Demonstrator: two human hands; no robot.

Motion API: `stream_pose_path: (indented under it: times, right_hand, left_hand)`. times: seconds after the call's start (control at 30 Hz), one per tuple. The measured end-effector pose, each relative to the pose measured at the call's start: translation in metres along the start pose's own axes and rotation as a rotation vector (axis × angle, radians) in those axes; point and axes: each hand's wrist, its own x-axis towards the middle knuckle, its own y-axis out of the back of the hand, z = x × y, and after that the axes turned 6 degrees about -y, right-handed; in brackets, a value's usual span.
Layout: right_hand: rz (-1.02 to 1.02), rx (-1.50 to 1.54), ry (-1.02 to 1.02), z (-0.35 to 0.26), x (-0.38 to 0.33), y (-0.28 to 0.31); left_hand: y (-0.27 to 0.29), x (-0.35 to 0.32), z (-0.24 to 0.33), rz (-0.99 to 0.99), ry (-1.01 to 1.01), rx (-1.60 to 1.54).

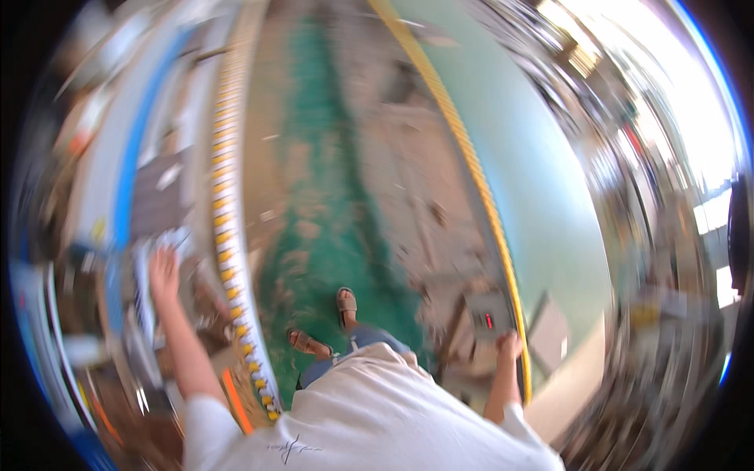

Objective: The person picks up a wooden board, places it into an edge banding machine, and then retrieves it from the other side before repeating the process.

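Hands apart over a blurred floor

Left hand (pixel 163 271) reaches out, fingers spread, touching a white item (pixel 174 238) on the bench (pixel 153 196) beside the yellow roller track (pixel 228 235). Right hand (pixel 509 344) hangs by a grey box (pixel 488 314) with a red light; whether it grips, I cannot tell. Sandalled feet (pixel 345 302) stand on the green floor (pixel 330 157).

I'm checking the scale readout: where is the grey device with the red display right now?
In the head view the grey device lies low and right of centre, beside the yellow floor line, just above the right hand.
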Motion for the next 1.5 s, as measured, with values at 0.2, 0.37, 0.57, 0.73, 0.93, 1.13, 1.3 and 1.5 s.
stream_pose_path:
  times: [0.2, 0.37, 0.57, 0.73, 0.93, 1.13, 1.3, 1.5]
  right_hand:
    - [0.767, -0.527, -0.105, 0.050, 0.038, 0.179]
    - [0.948, -0.313, -0.410, 0.077, 0.120, 0.321]
    - [0.304, 0.714, -0.448, 0.136, 0.194, 0.406]
    - [0.366, 0.722, -0.427, 0.137, 0.205, 0.441]
    - [0.252, 0.529, -0.216, 0.093, 0.242, 0.417]
    - [-0.303, 0.047, 0.430, -0.006, 0.265, 0.212]
    - [-0.826, -0.444, 0.641, -0.147, -0.019, -0.121]
    - [-1.545, -0.551, 0.631, -0.084, -0.307, -0.290]
  left_hand:
    - [-0.007, -0.241, -0.207, -0.436, 0.557, 0.096]
    - [0.012, -0.426, -0.371, -0.258, 1.005, 0.950]
    - [0.075, -0.501, -0.384, -0.300, 1.076, 1.567]
    - [0.041, -0.492, -0.402, -0.531, 0.785, 1.755]
    - [-0.055, -0.508, -0.418, -0.551, 0.482, 1.400]
    - [-0.163, -0.542, -0.394, -0.726, 0.521, 1.018]
    - [-0.180, -0.530, -0.341, -0.405, 0.188, 0.826]
    - [-0.022, -0.416, -0.150, 0.305, -0.270, 0.445]
